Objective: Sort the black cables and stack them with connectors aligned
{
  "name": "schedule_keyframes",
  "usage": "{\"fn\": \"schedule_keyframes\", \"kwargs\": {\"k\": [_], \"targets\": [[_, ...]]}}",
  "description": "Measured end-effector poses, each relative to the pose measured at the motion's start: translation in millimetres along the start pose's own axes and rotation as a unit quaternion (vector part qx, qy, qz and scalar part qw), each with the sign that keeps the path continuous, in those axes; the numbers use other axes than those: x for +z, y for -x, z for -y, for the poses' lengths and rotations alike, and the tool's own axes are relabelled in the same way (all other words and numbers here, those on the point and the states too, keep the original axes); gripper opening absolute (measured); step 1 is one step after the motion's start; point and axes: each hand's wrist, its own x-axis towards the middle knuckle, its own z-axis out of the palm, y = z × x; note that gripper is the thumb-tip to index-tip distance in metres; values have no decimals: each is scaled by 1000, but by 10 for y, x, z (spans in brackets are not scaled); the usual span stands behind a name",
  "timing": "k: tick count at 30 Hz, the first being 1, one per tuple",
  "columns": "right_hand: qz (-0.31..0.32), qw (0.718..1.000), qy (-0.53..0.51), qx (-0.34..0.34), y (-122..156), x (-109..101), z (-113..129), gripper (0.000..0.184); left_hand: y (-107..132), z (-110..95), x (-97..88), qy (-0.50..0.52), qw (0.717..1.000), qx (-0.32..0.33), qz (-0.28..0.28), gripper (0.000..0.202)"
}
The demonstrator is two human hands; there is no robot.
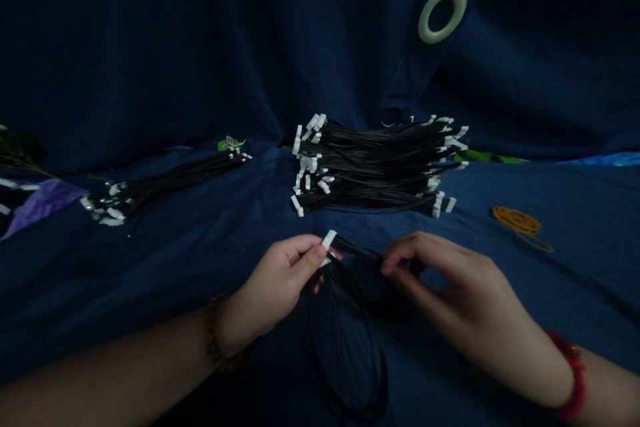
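Observation:
My left hand [280, 280] is closed in a pinch on the white connector [329, 240] of a black wire bundle [350, 320], whose strands loop down toward me between my wrists. My right hand [450, 287] pinches the same black wires a little to the right of the connector. Both hands hover low over the dark blue cloth [175, 260]. Just beyond them lies a tall stack of black wire harnesses [375, 167] with white connectors at both ends.
A smaller bunch of black wires [165, 183] lies at the left. Orange rubber bands [517, 220] sit at the right. A white ring [443, 12] hangs on the blue cloth behind. Purple fabric [43, 203] shows at the far left.

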Motion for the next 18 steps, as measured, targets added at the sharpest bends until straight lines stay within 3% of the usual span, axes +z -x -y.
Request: {"fn": "schedule_keyframes", "kwargs": {"k": [4,7,10,12,15,17,18], "targets": [[18,969,-191,157,-82,-26,22,12,-11,-2,-8,77,996,-51,-1,21],[25,899,-364,242,-117,-12,12,17,-26,18,-35,128,988,-81,21,25],[34,825,-469,315,-117,1,-3,21,-47,36,-61,159,982,-99,38,28],[-4,814,-476,334,-111,3,-11,21,-59,38,-69,167,980,-106,35,25],[-59,831,-446,327,-102,12,-14,25,-70,40,-74,178,979,-100,18,19],[-17,815,-473,334,-91,26,-10,30,-73,47,-76,185,978,-97,7,18],[31,793,-505,339,-84,33,-8,30,-72,50,-76,185,978,-97,3,18]]}}
